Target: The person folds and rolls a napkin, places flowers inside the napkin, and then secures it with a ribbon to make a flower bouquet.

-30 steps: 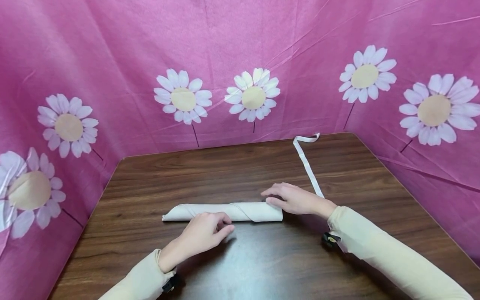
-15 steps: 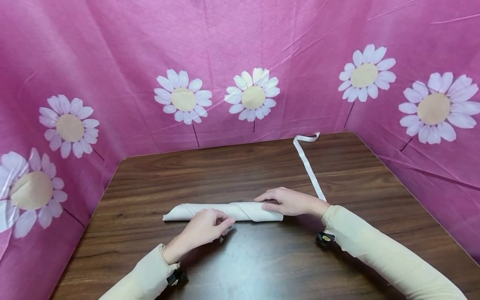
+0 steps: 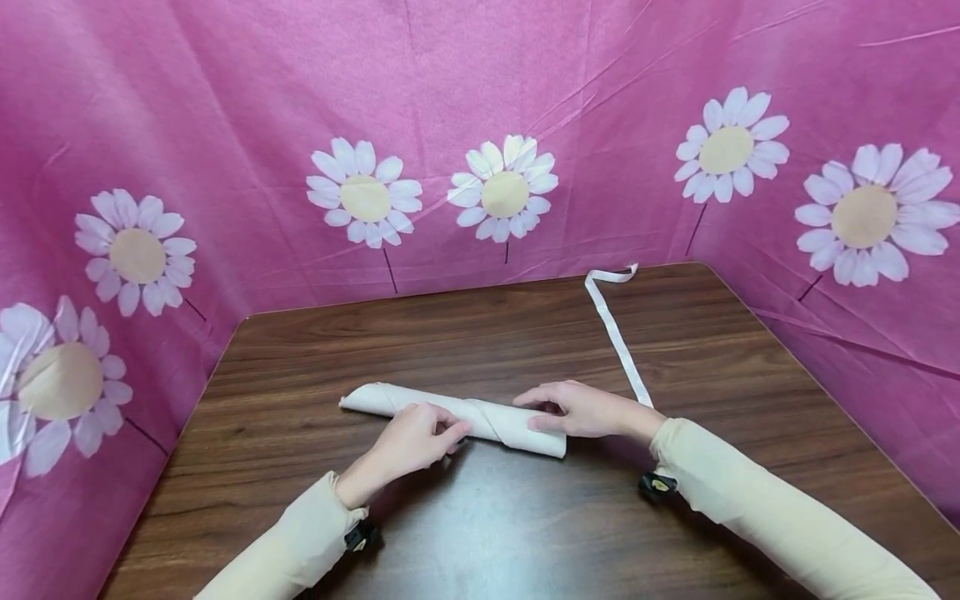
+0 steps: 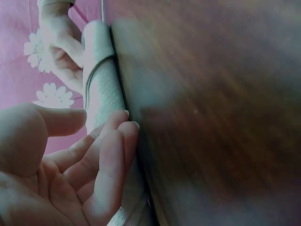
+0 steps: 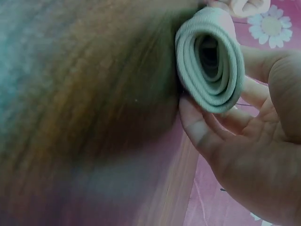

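Note:
An off-white rolled cloth (image 3: 480, 419) lies slanted on the table, its left end farther back than its right. Its layered, hollow end (image 5: 211, 61) shows in the right wrist view. My right hand (image 3: 592, 410) grips the right end, thumb on the near side and fingers round the far side. At the middle of the roll, my left hand (image 3: 415, 436) lies along the near side with loosely bent fingers. In the left wrist view these fingers (image 4: 106, 160) overlap the cloth, and the thumb stands apart from them.
A narrow white strap (image 3: 618, 333) runs from near my right wrist to the back edge of the dark wooden table (image 3: 420, 342). Pink curtains (image 3: 480, 75) printed with daisies stand close behind and at both sides.
The rolled cloth has turned: its left end swung away from me and its right end came slightly nearer. My right hand moved left onto the end; my left hand shifted slightly forward.

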A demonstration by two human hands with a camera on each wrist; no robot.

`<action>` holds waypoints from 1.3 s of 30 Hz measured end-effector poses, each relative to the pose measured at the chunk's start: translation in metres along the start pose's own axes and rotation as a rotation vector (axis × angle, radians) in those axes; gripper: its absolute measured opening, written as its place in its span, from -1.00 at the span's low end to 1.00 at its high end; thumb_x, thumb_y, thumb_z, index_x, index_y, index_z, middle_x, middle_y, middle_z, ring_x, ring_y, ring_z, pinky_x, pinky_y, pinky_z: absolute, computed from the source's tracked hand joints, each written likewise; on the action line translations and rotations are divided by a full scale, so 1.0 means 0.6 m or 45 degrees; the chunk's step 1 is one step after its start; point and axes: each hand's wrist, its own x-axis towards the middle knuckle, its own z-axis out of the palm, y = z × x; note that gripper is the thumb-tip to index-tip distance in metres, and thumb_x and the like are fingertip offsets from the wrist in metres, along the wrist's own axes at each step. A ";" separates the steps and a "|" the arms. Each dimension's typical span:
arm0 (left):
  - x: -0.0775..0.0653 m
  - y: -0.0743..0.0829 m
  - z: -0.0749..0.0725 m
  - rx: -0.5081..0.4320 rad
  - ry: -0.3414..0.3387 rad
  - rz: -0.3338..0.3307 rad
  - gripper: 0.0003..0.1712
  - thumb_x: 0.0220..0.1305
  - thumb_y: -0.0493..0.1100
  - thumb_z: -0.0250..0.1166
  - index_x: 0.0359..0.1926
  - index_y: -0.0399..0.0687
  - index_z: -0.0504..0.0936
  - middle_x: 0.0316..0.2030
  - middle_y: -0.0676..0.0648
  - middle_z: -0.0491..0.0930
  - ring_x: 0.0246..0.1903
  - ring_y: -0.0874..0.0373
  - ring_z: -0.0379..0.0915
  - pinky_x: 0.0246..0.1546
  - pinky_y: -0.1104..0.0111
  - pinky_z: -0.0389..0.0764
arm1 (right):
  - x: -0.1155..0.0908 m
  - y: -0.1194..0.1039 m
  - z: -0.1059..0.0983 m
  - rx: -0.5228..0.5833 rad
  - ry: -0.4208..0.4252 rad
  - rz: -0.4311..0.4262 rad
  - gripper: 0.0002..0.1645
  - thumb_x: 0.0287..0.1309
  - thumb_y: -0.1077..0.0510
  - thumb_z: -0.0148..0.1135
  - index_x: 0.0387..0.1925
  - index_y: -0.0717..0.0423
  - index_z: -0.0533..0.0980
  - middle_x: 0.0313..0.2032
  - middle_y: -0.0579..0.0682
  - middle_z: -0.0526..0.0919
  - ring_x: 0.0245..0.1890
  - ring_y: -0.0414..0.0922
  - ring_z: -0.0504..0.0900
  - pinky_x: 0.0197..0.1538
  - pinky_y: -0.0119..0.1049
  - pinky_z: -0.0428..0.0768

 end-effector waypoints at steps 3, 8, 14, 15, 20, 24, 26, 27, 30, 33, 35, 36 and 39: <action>0.011 -0.001 -0.001 0.001 0.013 -0.007 -0.67 0.45 -0.01 0.23 -0.47 0.03 0.72 -0.68 0.13 0.61 -0.79 0.37 0.43 -0.60 0.40 0.48 | -0.003 -0.001 0.002 0.033 -0.007 0.006 -0.46 0.44 0.01 0.22 0.30 0.22 0.49 0.09 0.01 0.66 -0.11 -0.20 0.57 -0.01 -0.18 0.57; 0.032 -0.001 -0.002 0.038 0.016 -0.027 -0.65 0.41 -0.01 0.24 -0.53 0.05 0.71 -0.69 0.14 0.61 -0.74 0.36 0.44 -0.49 0.35 0.51 | -0.006 -0.004 0.003 0.101 -0.055 0.046 -0.40 0.42 0.01 0.24 0.34 0.24 0.44 -0.09 -0.12 0.67 -0.23 -0.27 0.55 -0.11 -0.26 0.57; 0.062 0.001 -0.009 0.062 -0.007 -0.035 -0.62 0.40 -0.02 0.26 -0.56 0.00 0.71 -0.68 0.09 0.63 -0.71 0.34 0.44 -0.46 0.32 0.50 | -0.003 -0.004 0.005 0.168 -0.071 0.071 -0.39 0.40 0.05 0.26 0.35 0.27 0.42 -0.19 -0.14 0.64 -0.37 -0.32 0.54 -0.28 -0.36 0.54; 0.066 0.000 -0.011 0.047 -0.017 -0.034 -0.62 0.40 -0.02 0.26 -0.56 -0.02 0.71 -0.68 0.08 0.63 -0.71 0.33 0.44 -0.48 0.33 0.49 | -0.002 -0.005 0.006 0.175 -0.074 0.076 -0.39 0.40 0.06 0.26 0.35 0.26 0.41 -0.21 -0.15 0.64 -0.38 -0.32 0.54 -0.30 -0.37 0.54; 0.083 -0.014 -0.017 -0.110 -0.102 -0.097 -0.59 0.41 0.03 0.27 -0.50 -0.12 0.70 -0.66 -0.03 0.62 -0.69 0.29 0.42 -0.59 0.40 0.42 | 0.001 -0.010 0.012 0.185 -0.080 0.093 -0.37 0.40 0.06 0.27 0.37 0.24 0.40 -0.23 -0.14 0.63 -0.43 -0.32 0.53 -0.35 -0.38 0.53; 0.096 -0.028 -0.024 -0.289 -0.154 -0.227 -0.63 0.41 0.04 0.29 -0.38 -0.18 0.66 -0.63 -0.11 0.57 -0.63 0.21 0.44 -0.58 0.39 0.51 | 0.003 -0.014 0.014 0.192 -0.085 0.115 -0.28 0.38 0.04 0.29 0.42 0.29 0.32 -0.19 -0.10 0.65 -0.43 -0.32 0.54 -0.35 -0.37 0.55; 0.102 -0.033 -0.029 -0.364 -0.154 -0.302 -0.68 0.40 0.04 0.30 -0.27 -0.16 0.64 -0.56 -0.12 0.58 -0.57 0.16 0.49 -0.52 0.34 0.58 | 0.006 -0.016 0.017 0.185 -0.096 0.130 -0.19 0.37 0.01 0.30 0.46 0.31 0.24 -0.19 -0.11 0.64 -0.47 -0.32 0.53 -0.37 -0.37 0.54; 0.106 -0.036 -0.032 -0.399 -0.150 -0.337 -0.69 0.40 0.04 0.30 -0.22 -0.15 0.62 -0.51 -0.11 0.58 -0.53 0.14 0.51 -0.48 0.31 0.61 | 0.008 -0.017 0.018 0.177 -0.105 0.139 -0.13 0.37 -0.02 0.31 0.48 0.32 0.19 -0.19 -0.13 0.63 -0.50 -0.33 0.51 -0.39 -0.37 0.53; 0.122 -0.040 -0.038 -0.487 -0.145 -0.435 -0.66 0.41 0.04 0.29 -0.09 -0.15 0.56 -0.34 -0.11 0.57 -0.46 0.10 0.55 -0.41 0.27 0.65 | 0.016 -0.019 0.023 0.152 -0.132 0.146 0.02 0.34 -0.07 0.33 0.52 0.37 0.06 -0.23 -0.18 0.59 -0.55 -0.34 0.46 -0.42 -0.39 0.50; 0.141 -0.044 -0.041 -0.606 -0.173 -0.507 -0.59 0.43 0.03 0.28 0.03 -0.21 0.49 -0.19 -0.14 0.53 -0.41 0.07 0.56 -0.38 0.25 0.68 | 0.027 -0.018 0.027 0.159 -0.155 0.152 0.08 0.31 -0.11 0.35 0.52 0.39 0.02 -0.28 -0.19 0.55 -0.57 -0.34 0.43 -0.45 -0.40 0.46; 0.155 -0.044 -0.040 -0.688 -0.200 -0.538 -0.54 0.44 0.03 0.27 0.09 -0.24 0.45 -0.13 -0.16 0.53 -0.39 0.06 0.57 -0.37 0.24 0.70 | 0.034 -0.017 0.028 0.216 -0.164 0.184 0.06 0.30 -0.11 0.36 0.50 0.40 0.05 -0.31 -0.16 0.55 -0.56 -0.31 0.44 -0.44 -0.39 0.46; 0.162 -0.044 -0.040 -0.725 -0.211 -0.546 -0.51 0.44 0.03 0.27 0.12 -0.25 0.43 -0.11 -0.18 0.55 -0.39 0.05 0.57 -0.37 0.23 0.70 | 0.037 -0.017 0.027 0.267 -0.170 0.221 0.03 0.31 -0.10 0.34 0.50 0.38 0.06 -0.32 -0.14 0.55 -0.54 -0.29 0.46 -0.44 -0.37 0.47; 0.182 -0.044 -0.036 -0.785 -0.228 -0.553 -0.47 0.46 0.03 0.25 0.19 -0.27 0.39 -0.09 -0.19 0.61 -0.39 0.07 0.57 -0.35 0.25 0.70 | 0.048 -0.017 0.023 0.424 -0.171 0.362 -0.10 0.40 -0.09 0.25 0.47 0.35 0.10 -0.35 -0.05 0.58 -0.53 -0.19 0.54 -0.44 -0.30 0.54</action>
